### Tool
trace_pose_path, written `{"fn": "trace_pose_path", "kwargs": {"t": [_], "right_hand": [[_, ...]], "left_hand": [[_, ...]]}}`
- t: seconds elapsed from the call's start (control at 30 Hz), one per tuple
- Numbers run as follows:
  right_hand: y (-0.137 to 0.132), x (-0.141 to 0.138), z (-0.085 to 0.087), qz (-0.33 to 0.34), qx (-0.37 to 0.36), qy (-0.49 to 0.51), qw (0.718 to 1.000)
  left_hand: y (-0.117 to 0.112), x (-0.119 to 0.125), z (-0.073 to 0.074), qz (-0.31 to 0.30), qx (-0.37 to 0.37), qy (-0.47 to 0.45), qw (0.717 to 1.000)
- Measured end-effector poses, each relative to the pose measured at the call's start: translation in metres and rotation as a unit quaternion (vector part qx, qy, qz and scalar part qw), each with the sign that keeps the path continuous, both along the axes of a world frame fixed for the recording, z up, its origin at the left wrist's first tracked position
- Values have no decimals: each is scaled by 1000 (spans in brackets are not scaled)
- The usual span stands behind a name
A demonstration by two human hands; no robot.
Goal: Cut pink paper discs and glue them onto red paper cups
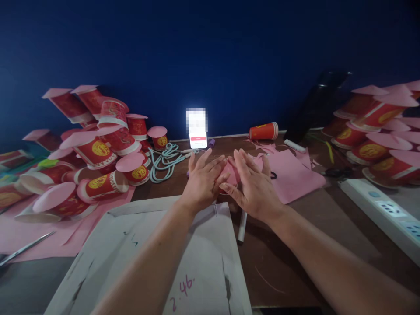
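My left hand (204, 178) and my right hand (252, 183) are held side by side over the brown table (295, 245), fingers stretched out and pressed from both sides against a pink-topped paper cup (230, 173) between them. Most of the cup is hidden by the palms. A sheet of pink paper (292, 175) lies just behind and to the right of my right hand. A white pen (242, 226) lies on the table below my right hand, beside a grey cardboard sheet (157, 258).
A heap of red paper cups with pink lids (95, 153) fills the left, another heap (377, 127) the right. A lit phone (197, 131) stands at the blue wall, a coiled cable (166, 159) next to it. Lone red cup (264, 131), white power strip (383, 208), scissors (22, 250).
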State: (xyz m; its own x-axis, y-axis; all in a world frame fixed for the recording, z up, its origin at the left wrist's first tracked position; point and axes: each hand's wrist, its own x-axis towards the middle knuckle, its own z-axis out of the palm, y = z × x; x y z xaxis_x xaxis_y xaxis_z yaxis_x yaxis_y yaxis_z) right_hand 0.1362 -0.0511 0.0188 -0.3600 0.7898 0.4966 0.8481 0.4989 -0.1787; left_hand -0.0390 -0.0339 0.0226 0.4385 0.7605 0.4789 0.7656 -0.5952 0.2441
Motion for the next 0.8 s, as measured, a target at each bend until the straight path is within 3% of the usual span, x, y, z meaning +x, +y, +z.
{"fn": "trace_pose_path", "kwargs": {"t": [0.2, 0.43, 0.6, 0.8], "right_hand": [[0, -1, -3, 8, 4, 1, 1000], [0, 5, -10, 2, 41, 43, 998], [0, 4, -11, 3, 25, 20, 999], [-1, 1, -11, -4, 25, -4, 1000]], "left_hand": [[1, 0, -2, 0, -15, -7, 1000], [5, -8, -8, 19, -45, -107, 993], [8, -9, -14, 16, -58, -32, 998], [6, -6, -12, 27, -25, 5, 999]]}}
